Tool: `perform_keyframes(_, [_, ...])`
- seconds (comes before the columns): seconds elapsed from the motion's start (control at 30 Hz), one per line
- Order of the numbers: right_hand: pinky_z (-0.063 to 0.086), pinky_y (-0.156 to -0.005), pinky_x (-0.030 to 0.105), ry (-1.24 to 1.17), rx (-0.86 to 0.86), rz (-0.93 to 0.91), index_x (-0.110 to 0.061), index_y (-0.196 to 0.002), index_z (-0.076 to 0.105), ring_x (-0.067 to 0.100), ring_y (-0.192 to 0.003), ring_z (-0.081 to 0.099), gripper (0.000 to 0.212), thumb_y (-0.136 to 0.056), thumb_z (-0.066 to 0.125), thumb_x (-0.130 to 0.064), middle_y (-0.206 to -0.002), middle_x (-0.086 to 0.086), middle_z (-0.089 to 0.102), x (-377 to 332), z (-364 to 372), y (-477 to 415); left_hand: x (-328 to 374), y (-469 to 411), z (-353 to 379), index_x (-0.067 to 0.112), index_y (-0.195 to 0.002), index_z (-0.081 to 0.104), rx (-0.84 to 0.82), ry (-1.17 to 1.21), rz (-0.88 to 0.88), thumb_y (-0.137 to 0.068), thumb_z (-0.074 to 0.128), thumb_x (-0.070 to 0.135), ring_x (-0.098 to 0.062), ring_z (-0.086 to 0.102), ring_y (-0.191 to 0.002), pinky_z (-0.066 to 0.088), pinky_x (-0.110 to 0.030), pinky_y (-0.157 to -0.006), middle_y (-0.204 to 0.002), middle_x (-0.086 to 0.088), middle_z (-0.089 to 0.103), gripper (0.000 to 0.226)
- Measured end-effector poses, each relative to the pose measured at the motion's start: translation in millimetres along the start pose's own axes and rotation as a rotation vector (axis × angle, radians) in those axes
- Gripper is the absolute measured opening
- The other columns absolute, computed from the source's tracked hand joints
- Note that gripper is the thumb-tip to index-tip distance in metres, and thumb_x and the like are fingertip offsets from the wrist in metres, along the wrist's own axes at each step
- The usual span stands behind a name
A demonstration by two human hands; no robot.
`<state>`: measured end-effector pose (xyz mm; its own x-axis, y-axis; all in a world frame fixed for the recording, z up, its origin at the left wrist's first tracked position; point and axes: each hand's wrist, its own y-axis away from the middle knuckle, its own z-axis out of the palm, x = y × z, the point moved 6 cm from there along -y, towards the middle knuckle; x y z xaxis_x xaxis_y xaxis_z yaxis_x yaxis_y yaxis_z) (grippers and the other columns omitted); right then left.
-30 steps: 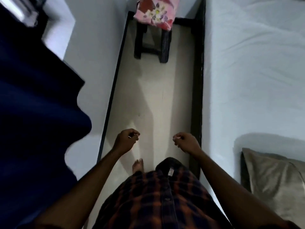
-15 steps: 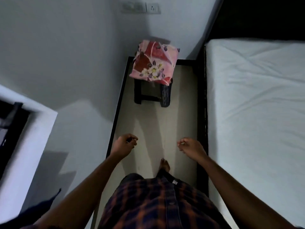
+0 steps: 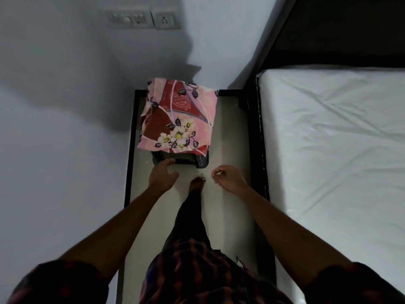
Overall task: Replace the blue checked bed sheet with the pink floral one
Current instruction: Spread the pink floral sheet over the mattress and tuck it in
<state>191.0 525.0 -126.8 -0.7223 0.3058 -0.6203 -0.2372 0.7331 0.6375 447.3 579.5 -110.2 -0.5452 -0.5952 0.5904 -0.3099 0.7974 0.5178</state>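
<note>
The folded pink floral sheet (image 3: 178, 119) lies on a small dark stool (image 3: 182, 162) at the end of the narrow floor strip, against the wall. My left hand (image 3: 162, 175) hovers just in front of the stool's near edge, fingers loosely spread and holding nothing. My right hand (image 3: 228, 178) hangs a little to the right, fingers loosely curled and empty. The bed's mattress (image 3: 328, 137) on the right is bare white. No blue checked sheet is in view.
A white wall (image 3: 65, 128) bounds the floor strip on the left, with a switch plate (image 3: 142, 18) high up. The dark bed frame (image 3: 256, 139) and headboard (image 3: 339, 36) bound it on the right. My bare foot (image 3: 197, 183) stands just short of the stool.
I have walked forward along the floor strip, so the stool and pink sheet are now much closer. Both hands have reached ahead, and my left hand has opened up near the stool's edge.
</note>
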Motion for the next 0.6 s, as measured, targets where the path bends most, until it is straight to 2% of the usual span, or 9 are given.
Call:
perform_keyframes(0.07, [0.06,-0.082,0.046,-0.027,-0.027,0.09,-0.036,-0.069,0.071,0.026,-0.081,0.073,0.018,-0.063,0.058,-0.047,-0.078,-0.001,0.073,-18.8,3.5,-38.9,0.6,-65.5,4.6,0.016,-0.139,0.055,-0.045,-0.068,-0.019,-0.069,0.077,0.027,-0.031,0.058,-0.121,0.05,-0.04,-0.1,-0.134,-0.011,0.062,0.074])
perform_keyframes(0.13, [0.059,-0.082,0.039,-0.017,-0.074,0.147,-0.028,-0.076,0.07,0.026,-0.081,0.072,0.015,-0.072,0.062,-0.039,-0.081,0.002,0.073,-43.7,3.6,-66.3,9.5,-112.9,12.8,0.017,-0.148,0.046,-0.094,-0.203,0.027,-0.064,0.08,0.027,-0.034,0.047,-0.133,0.045,-0.046,-0.106,-0.147,-0.013,0.05,0.091])
perform_keyframes(0.23, [0.054,-0.075,0.03,-0.027,-0.057,0.175,-0.023,-0.082,0.07,0.022,-0.079,0.068,0.01,-0.086,0.065,-0.03,-0.083,0.0,0.07,-65.8,-7.0,-111.4,39.9,-162.2,28.4,0.023,-0.158,0.022,-0.153,-0.631,0.229,-0.069,0.084,0.024,-0.037,0.022,-0.149,0.038,-0.054,-0.109,-0.165,-0.013,0.017,0.108])
perform_keyframes(0.3, [0.051,-0.074,0.028,-0.056,-0.023,0.22,-0.023,-0.086,0.071,0.021,-0.084,0.068,0.008,-0.087,0.067,-0.03,-0.089,0.001,0.072,-65.8,-15.5,-136.5,45.5,-185.8,49.0,0.029,-0.16,0.007,-0.251,-0.802,0.297,-0.07,0.086,0.028,-0.035,0.008,-0.153,0.033,-0.057,-0.112,-0.168,-0.011,0.0,0.119])
perform_keyframes(0.37, [0.055,-0.083,0.032,-0.084,-0.02,0.249,-0.023,-0.083,0.073,0.024,-0.092,0.069,0.006,-0.081,0.069,-0.027,-0.096,0.004,0.075,-56.8,-17.4,-155.2,38.3,-199.7,65.8,0.031,-0.16,0.0,-0.313,-0.858,0.293,-0.07,0.086,0.029,-0.035,0.0,-0.154,0.026,-0.06,-0.115,-0.168,-0.011,-0.008,0.124])
perform_keyframes(0.43, [0.056,-0.089,0.036,-0.113,-0.011,0.28,-0.026,-0.076,0.071,0.024,-0.094,0.07,0.001,-0.075,0.071,-0.027,-0.096,0.002,0.075,-44.7,-20.9,-172.6,28.6,-210.2,80.5,0.031,-0.16,0.004,-0.295,-0.91,0.293,-0.071,0.086,0.029,-0.04,0.004,-0.152,0.027,-0.063,-0.113,-0.167,-0.015,-0.005,0.121])
perform_keyframes(0.53, [0.052,-0.078,0.026,-0.103,0.012,0.295,-0.027,-0.076,0.068,0.013,-0.084,0.067,0.01,-0.081,0.073,-0.022,-0.084,-0.008,0.07,-32.1,-33.8,-186.4,22.8,-219.5,94.7,0.024,-0.156,0.028,-0.22,-0.914,0.354,-0.065,0.085,0.039,-0.049,0.025,-0.143,0.035,-0.07,-0.101,-0.16,-0.022,0.02,0.108])
perform_keyframes(0.6, [0.046,-0.076,0.024,-0.123,0.052,0.298,-0.026,-0.077,0.066,0.007,-0.075,0.061,0.012,-0.086,0.072,-0.021,-0.08,-0.009,0.066,-17.4,-41.2,-194.3,25.8,-224.5,95.6,0.022,-0.15,0.038,-0.161,-0.947,0.399,-0.066,0.082,0.039,-0.049,0.035,-0.133,0.041,-0.064,-0.092,-0.152,-0.022,0.033,0.096])
